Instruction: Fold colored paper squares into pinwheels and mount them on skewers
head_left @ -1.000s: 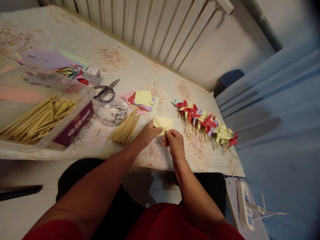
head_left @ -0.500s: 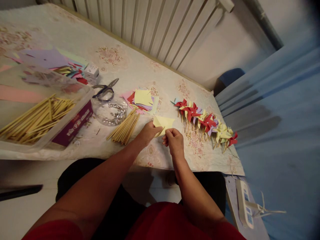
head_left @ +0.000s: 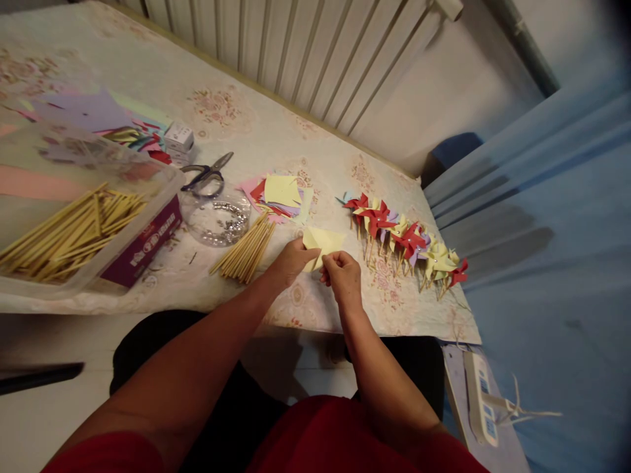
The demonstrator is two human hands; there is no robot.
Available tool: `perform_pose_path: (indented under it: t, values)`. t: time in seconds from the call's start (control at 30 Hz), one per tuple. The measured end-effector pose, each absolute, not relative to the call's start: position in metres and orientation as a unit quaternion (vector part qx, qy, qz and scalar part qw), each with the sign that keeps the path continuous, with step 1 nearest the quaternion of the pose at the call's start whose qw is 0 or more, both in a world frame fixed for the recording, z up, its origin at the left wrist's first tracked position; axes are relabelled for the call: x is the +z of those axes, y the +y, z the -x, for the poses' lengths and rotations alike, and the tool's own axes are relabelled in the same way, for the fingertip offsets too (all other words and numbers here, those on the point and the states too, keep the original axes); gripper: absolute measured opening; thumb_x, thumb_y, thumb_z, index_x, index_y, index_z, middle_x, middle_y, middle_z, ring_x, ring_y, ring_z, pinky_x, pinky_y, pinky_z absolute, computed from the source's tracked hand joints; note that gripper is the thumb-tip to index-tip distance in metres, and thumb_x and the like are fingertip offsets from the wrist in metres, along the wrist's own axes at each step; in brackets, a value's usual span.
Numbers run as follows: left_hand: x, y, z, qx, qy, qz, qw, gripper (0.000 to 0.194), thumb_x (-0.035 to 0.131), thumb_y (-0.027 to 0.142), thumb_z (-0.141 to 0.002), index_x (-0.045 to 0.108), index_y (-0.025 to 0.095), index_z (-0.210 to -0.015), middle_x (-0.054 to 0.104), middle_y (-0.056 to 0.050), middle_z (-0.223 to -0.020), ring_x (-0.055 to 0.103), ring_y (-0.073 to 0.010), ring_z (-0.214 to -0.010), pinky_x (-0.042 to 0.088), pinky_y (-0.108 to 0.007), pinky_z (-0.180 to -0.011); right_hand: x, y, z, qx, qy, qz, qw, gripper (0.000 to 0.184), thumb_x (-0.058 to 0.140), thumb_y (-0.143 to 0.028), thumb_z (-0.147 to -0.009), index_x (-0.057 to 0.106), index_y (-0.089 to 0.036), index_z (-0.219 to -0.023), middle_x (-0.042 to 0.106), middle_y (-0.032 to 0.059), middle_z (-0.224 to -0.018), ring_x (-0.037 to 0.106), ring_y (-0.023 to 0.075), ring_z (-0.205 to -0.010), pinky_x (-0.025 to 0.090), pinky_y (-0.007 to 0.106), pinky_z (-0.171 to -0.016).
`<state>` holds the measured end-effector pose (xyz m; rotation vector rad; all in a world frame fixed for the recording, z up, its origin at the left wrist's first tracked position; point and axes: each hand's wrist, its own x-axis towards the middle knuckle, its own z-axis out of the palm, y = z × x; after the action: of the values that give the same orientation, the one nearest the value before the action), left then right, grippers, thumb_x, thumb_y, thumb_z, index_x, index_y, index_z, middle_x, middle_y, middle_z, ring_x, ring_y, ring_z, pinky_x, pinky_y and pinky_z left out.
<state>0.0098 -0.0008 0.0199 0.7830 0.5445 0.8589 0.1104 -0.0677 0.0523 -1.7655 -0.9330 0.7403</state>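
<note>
Two hands pinch one yellow paper [head_left: 325, 241] near the table's front edge: left [head_left: 294, 258] at its seven o'clock, right [head_left: 341, 270] at its five. Sticks [head_left: 246, 248] lie at nine o'clock, pinwheels [head_left: 407, 240] at three.

We see a table [head_left: 251, 141] under a pale floral cloth, slanting from the upper left of the frame towards the lower right. Along the top, we have a ribbed white radiator [head_left: 296, 52] against a pale wall [head_left: 394, 125]. Blue curtains [head_left: 552, 217] fill the right side. Below the table's edge, we find pale floor [head_left: 44, 427], dimly and warmly lit.
</note>
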Motion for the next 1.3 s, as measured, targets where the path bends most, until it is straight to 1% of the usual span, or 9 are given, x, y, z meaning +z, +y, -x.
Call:
perform_pose_path:
  t: [0.23,0.4,0.63,0.83,1.1,1.3]
  values:
    - [0.026,-0.002,-0.008,0.388,0.260,-0.369,0.804,0.032,0.072,0.023,-0.061,0.068,0.009,-0.090,0.070,-0.004,-0.075,0.062,-0.0160,-0.065,0.046,-0.026,-0.063,0.051,-0.067,-0.111,0.301,-0.377,0.730,0.483,0.019,0.061,-0.034,-0.075,0.052,-0.021,-0.065,0.058,-0.0043,-0.050,0.052,0.0116,-0.038,0.036,0.021,-0.036]
    - [0.022,-0.001,-0.008,0.383,0.260,-0.369,0.806,0.030,0.071,0.022,-0.062,0.068,0.010,-0.090,0.069,-0.003,-0.074,0.061,-0.0144,-0.064,0.045,-0.025,-0.062,0.049,-0.066,-0.113,0.297,-0.381,0.734,0.478,0.019,0.061,-0.035,-0.075,0.052,-0.021,-0.065,0.057,-0.0047,-0.049,0.051,0.0116,-0.037,0.035,0.022,-0.036]
    - [0.021,0.000,-0.009,0.368,0.269,-0.389,0.800,0.028,0.069,0.023,-0.065,0.067,0.009,-0.090,0.068,-0.003,-0.073,0.059,-0.0131,-0.064,0.045,-0.024,-0.063,0.045,-0.065,-0.117,0.271,-0.403,0.745,0.457,0.020,0.060,-0.036,-0.076,0.053,-0.021,-0.064,0.057,-0.0045,-0.049,0.051,0.0114,-0.039,0.038,0.023,-0.042]
    - [0.020,0.000,-0.010,0.365,0.264,-0.402,0.797,0.026,0.068,0.026,-0.067,0.066,0.011,-0.088,0.067,-0.001,-0.072,0.059,-0.0128,-0.064,0.044,-0.024,-0.063,0.044,-0.063,-0.118,0.271,-0.396,0.752,0.451,0.021,0.061,-0.037,-0.074,0.053,-0.021,-0.063,0.057,-0.0042,-0.049,0.050,0.0114,-0.038,0.037,0.023,-0.042]
    - [0.022,0.000,-0.009,0.371,0.265,-0.401,0.795,0.031,0.072,0.024,-0.062,0.067,0.009,-0.089,0.067,-0.001,-0.071,0.059,-0.0130,-0.066,0.044,-0.024,-0.066,0.041,-0.061,-0.120,0.258,-0.398,0.757,0.450,0.020,0.061,-0.035,-0.073,0.053,-0.021,-0.061,0.057,-0.0039,-0.050,0.049,0.0114,-0.039,0.037,0.024,-0.041]
    - [0.019,0.000,-0.010,0.380,0.272,-0.408,0.784,0.033,0.072,0.025,-0.064,0.069,0.008,-0.092,0.070,-0.003,-0.075,0.061,-0.0141,-0.066,0.045,-0.025,-0.064,0.042,-0.063,-0.118,0.262,-0.396,0.754,0.455,0.020,0.061,-0.036,-0.073,0.052,-0.022,-0.062,0.056,-0.0041,-0.050,0.047,0.0111,-0.040,0.036,0.024,-0.042]
